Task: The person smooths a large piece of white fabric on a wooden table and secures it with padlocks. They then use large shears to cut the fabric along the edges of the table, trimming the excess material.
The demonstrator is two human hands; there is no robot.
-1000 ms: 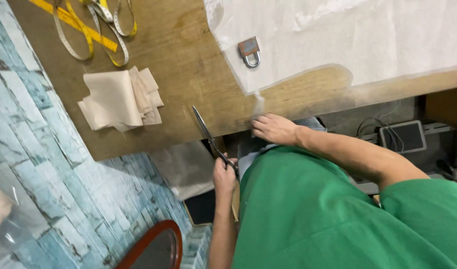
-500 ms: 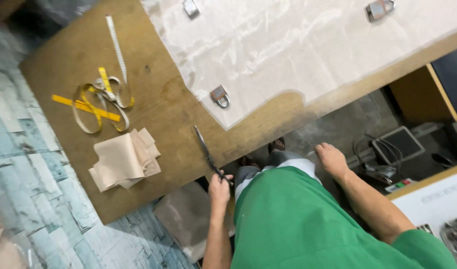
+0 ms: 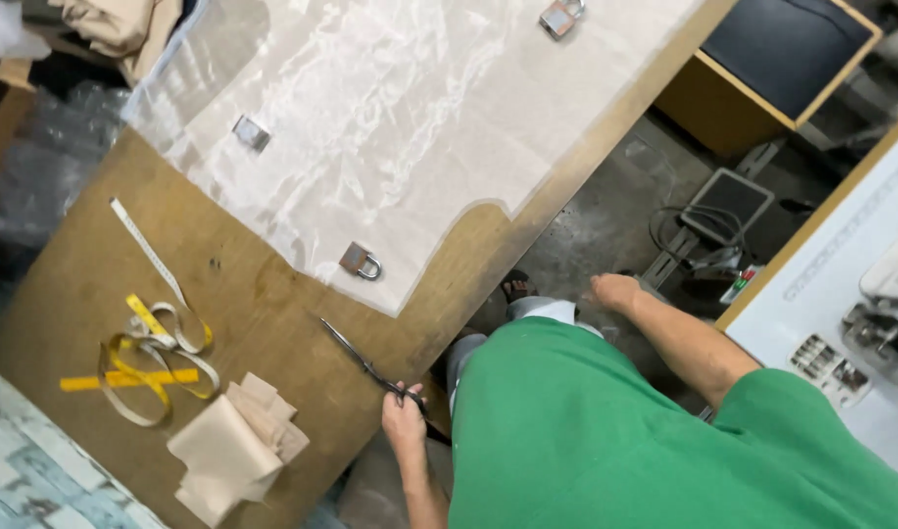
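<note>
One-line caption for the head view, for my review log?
Left hand holds dark metal scissors on the brown wooden table; right hand hangs free past its edge.

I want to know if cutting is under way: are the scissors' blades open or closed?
Closed. The scissors show one thin dark line lying on the wooden table, handles gripped by the left hand, clear of the sheer fabric.
</note>
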